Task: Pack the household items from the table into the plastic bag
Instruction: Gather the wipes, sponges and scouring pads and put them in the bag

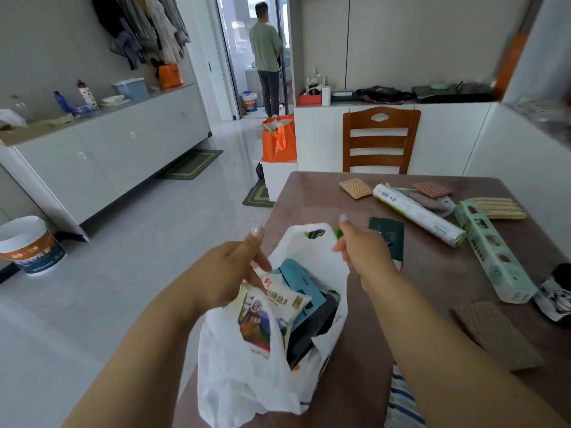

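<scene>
White plastic bag (247, 381) at the near left edge of the brown table (432, 288), mouth held apart, bottom corner cut off by the frame. Left hand (234, 267) at the near rim, fingers curled; grip on the plastic or on the salt packet (285, 299) hard to tell, fingertips hidden behind the packet's top. Right hand (361, 248) pinching the far handle (318, 234), thumb up, fingers folded under and mostly out of sight. Inside: salt packet on top, printed pouch (255, 322) showing through the film, teal packet (304, 282) and something dark beneath, contents unreadable. Still on the table: dark green packet (391, 239) partly behind the right hand, white roll (417, 213), long pale-green box (491, 254), yellow strips (497, 208), woven cloths (355, 188), brown cloth (494, 332). Striped fabric (401, 403) mostly hidden under the right forearm. Black-and-white item (556, 295) cropped at the right edge.
</scene>
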### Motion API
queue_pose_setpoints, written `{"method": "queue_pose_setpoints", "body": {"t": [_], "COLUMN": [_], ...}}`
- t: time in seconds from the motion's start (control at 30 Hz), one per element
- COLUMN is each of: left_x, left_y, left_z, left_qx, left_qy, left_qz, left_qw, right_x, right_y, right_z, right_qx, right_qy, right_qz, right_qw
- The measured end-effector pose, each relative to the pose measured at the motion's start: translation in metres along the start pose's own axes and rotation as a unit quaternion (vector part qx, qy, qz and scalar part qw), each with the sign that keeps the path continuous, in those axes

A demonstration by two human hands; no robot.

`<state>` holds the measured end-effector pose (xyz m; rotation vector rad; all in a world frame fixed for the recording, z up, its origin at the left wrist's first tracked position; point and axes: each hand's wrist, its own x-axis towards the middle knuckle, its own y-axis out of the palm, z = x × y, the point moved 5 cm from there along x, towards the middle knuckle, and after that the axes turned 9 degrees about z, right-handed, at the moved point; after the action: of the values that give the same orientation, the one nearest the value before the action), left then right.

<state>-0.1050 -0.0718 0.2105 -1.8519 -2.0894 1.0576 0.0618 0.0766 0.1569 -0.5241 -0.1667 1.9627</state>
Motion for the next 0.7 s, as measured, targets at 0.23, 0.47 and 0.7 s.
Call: {"method": "queue_pose_setpoints", "body": {"t": [0.23, 0.47, 0.7], "left_x": [0.073, 0.222, 0.314], "left_y": [-0.043, -0.028, 0.043], "left_z": [-0.061, -0.041, 0.021], "left_qx": [-0.002, -0.179, -0.147], "left_qy": [0.020, -0.071, -0.201], "left_qz": [-0.030, 0.005, 0.075], "left_qw": [0.999, 0.981, 0.966], "right_x": [0.048, 0.119, 0.177], "right_y": [-0.039, -0.028, 0.026], "right_z": [0.013, -0.009, -0.070], "right_qx": [0.071, 0.160, 0.175], "right_qy": [0.026, 0.131, 0.237], "right_qz": [-0.083, 0.020, 0.096], "right_qw": [0.994, 0.978, 0.951]}}
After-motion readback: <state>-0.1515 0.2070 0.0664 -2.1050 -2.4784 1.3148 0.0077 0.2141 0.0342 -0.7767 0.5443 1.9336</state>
